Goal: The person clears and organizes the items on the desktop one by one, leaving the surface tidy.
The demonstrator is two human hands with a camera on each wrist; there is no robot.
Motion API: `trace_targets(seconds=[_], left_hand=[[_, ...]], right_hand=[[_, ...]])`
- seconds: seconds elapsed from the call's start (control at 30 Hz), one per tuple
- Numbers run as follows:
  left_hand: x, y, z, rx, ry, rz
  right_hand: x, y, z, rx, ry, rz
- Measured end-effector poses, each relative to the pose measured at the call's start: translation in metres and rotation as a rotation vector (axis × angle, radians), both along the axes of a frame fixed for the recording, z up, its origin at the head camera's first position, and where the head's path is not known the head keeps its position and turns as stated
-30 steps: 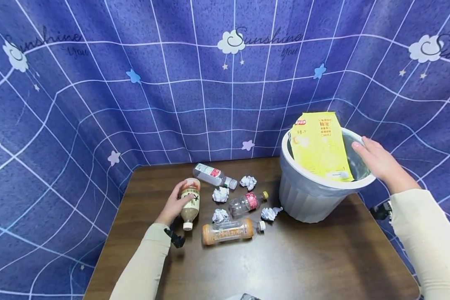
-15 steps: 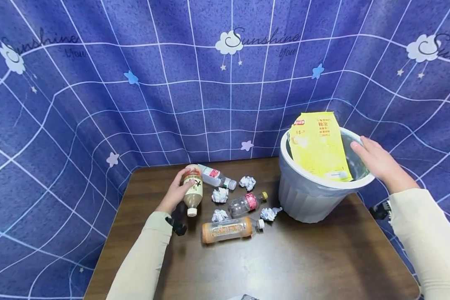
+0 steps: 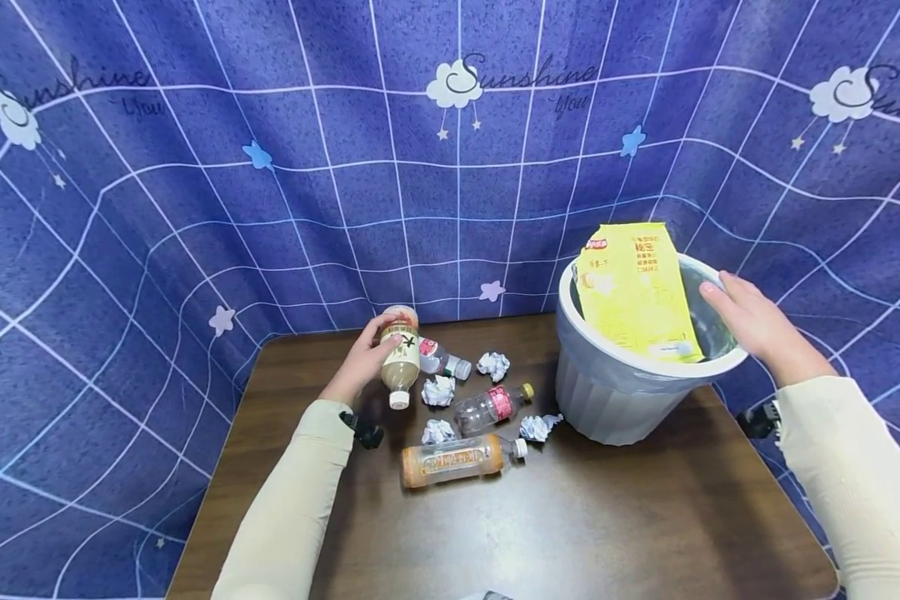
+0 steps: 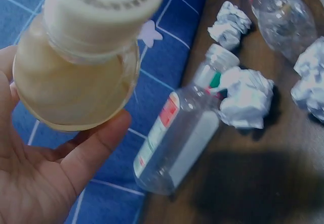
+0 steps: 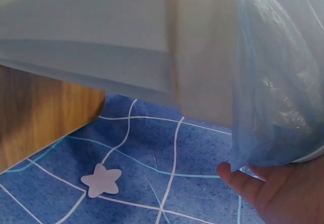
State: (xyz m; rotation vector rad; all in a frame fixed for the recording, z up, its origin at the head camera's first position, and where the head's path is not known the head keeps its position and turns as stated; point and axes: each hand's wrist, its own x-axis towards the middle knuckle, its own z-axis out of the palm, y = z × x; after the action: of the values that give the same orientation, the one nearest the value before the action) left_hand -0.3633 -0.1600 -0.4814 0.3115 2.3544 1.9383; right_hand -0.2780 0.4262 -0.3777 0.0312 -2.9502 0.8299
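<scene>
My left hand (image 3: pixel 360 363) grips a beige-labelled plastic bottle (image 3: pixel 402 367), held up off the table with its white cap toward me. In the left wrist view, the thumb and fingers wrap around the bottle's body. Under and behind it lies a clear bottle (image 4: pixel 177 138), partly covered in the head view. My right hand (image 3: pixel 767 327) holds the right rim of a grey trash can (image 3: pixel 607 408), which is lined with a clear bag (image 5: pixel 283 82). A yellow snack bag (image 3: pixel 637 292) sticks out of the can's top.
On the brown table (image 3: pixel 570 525) lie a pink-labelled bottle (image 3: pixel 491 407), an orange-labelled bottle (image 3: pixel 453 461) and several crumpled paper balls (image 3: pixel 438 391). A blue patterned curtain (image 3: pixel 390 167) stands behind the table and at its sides.
My left hand has lifted the beige-labelled bottle off the table and carried it right and away from me, over the clear bottle. The right hand stays on the rim.
</scene>
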Motion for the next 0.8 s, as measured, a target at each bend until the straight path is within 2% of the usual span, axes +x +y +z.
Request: trace_targets(seconds=[0.07,0.17,0.3,0.43,0.63,0.8], left_hand=[[0.002,0.005,0.012,-0.007,-0.005,0.001],[-0.001,0.012,0.021,-0.036,0.001,0.004],[-0.013,0.019,0.02,-0.027,-0.006,0.006],[-0.023,0.028,0.018,0.027,-0.022,-0.008],[-0.027,0.045,0.029,0.1,-0.041,-0.032],[-0.03,0.058,0.042,0.118,-0.056,-0.05]], right_hand=[[0.001,0.0,0.0,-0.003,-0.005,-0.001],[0.0,0.0,0.001,-0.003,-0.014,-0.005],[0.0,0.0,0.0,-0.001,-0.015,-0.004],[-0.002,0.001,0.0,0.001,-0.011,0.0],[-0.002,0.001,-0.001,0.007,0.004,0.003],[-0.001,0.001,-0.001,0.008,-0.003,-0.004]])
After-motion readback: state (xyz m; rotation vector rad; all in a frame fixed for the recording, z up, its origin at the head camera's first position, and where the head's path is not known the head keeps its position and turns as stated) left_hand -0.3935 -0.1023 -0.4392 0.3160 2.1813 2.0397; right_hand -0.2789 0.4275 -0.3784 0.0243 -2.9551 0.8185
